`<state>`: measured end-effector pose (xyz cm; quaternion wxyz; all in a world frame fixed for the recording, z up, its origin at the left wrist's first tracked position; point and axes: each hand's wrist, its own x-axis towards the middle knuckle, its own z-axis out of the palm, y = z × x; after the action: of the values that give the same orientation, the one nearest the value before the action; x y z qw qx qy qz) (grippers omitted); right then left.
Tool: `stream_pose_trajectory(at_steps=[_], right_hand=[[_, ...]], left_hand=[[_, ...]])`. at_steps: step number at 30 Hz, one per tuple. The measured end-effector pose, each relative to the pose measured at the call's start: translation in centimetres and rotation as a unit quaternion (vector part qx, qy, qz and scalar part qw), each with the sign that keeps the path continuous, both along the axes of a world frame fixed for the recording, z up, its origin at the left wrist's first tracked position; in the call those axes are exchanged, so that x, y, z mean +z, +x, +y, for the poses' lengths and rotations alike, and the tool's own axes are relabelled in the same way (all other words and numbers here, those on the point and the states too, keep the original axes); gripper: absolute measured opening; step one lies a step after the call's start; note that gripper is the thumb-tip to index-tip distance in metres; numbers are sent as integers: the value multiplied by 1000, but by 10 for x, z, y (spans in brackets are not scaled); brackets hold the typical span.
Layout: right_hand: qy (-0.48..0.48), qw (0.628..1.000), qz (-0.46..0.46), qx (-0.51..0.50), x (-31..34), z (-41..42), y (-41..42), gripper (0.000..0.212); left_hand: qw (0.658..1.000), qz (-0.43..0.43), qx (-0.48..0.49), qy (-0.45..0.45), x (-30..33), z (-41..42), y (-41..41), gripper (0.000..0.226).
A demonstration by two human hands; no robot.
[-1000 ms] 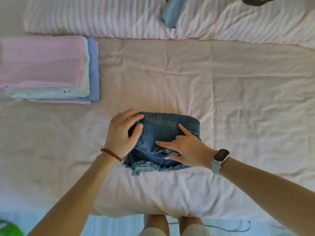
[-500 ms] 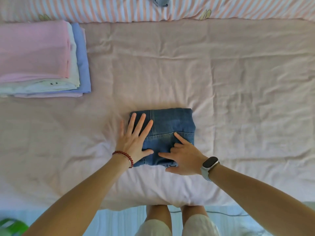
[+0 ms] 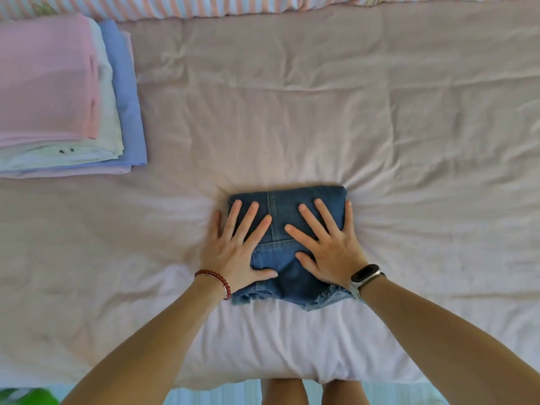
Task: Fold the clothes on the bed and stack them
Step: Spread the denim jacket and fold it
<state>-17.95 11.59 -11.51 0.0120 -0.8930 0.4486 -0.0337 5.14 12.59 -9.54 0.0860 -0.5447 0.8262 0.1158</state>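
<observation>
A folded pair of blue denim shorts (image 3: 287,206) with a frayed hem lies on the pink bed sheet (image 3: 321,112) near the front edge. My left hand (image 3: 233,247), with a red bead bracelet at the wrist, presses flat on the shorts' left half, fingers straight and spread. My right hand (image 3: 327,244), with a watch at the wrist, presses flat on the right half in the same way. A stack of folded clothes (image 3: 58,92), pink on top with white and blue below, sits at the far left of the bed.
A striped pink and white pillow or cover (image 3: 204,4) runs along the far edge of the bed. My legs (image 3: 312,393) stand against the near edge. Something green (image 3: 26,397) shows at the bottom left corner on the floor.
The shorts were folded smaller, then both hands spread flat on top. My right hand went from resting at the near edge to pressing the right half. The view tilted down.
</observation>
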Motion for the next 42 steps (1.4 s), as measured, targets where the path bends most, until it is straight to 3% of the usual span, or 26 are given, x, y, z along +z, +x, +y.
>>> stream_pose_trajectory(at_steps=[7, 10, 12, 13, 15, 16, 17, 20, 22, 24, 25, 28, 32, 34, 37, 42], right_hand=[[28, 999, -14, -17, 5, -2, 5, 58], [67, 997, -31, -35, 30, 2, 6, 50], [103, 981, -105, -124, 42, 12, 2, 46], [147, 952, -171, -208, 46, 18, -1, 46], [281, 821, -297, -398, 53, 30, -6, 56], [330, 752, -346, -454, 55, 34, -7, 61], [362, 704, -382, -477, 57, 35, -7, 58], [428, 599, -439, -515, 69, 22, -7, 32], [471, 528, -426, -564, 79, 12, -8, 37], [498, 489, -409, -588, 88, 7, -8, 44], [496, 488, -406, -592, 92, 7, -6, 44], [467, 531, -403, -581, 106, 14, 5, 43], [481, 533, -451, -530, 145, 6, 53, 31], [457, 592, -484, -454, 166, -13, 98, 28], [387, 682, -543, -300, 201, -49, 177, 40], [314, 749, -546, -205, 219, -118, 299, 58]], left_hand=[[999, -3, 3, 44, 3, -5, 0, 110], [991, 104, 60, 56, 16, 4, -2, 87], [950, 229, 207, 41, 28, 14, -10, 69], [907, 281, 311, 28, 33, 19, -17, 64], [769, 361, 524, 59, 40, 26, -28, 61], [702, 387, 590, 97, 42, 26, -31, 55], [661, 398, 621, 136, 43, 24, -31, 46], [640, 389, 617, 241, 48, 13, -18, 41], [639, 396, 597, 277, 52, 10, -11, 38], [651, 407, 584, 264, 60, 10, -15, 34], [656, 407, 585, 248, 64, 11, -18, 33], [665, 413, 591, 197, 83, 23, -21, 30], [696, 425, 575, 68, 124, 23, 27, 16], [712, 426, 558, -13, 150, 6, 79, 20], [723, 450, 513, -102, 187, -34, 163, 37], [760, 453, 441, -151, 211, -107, 290, 41]])
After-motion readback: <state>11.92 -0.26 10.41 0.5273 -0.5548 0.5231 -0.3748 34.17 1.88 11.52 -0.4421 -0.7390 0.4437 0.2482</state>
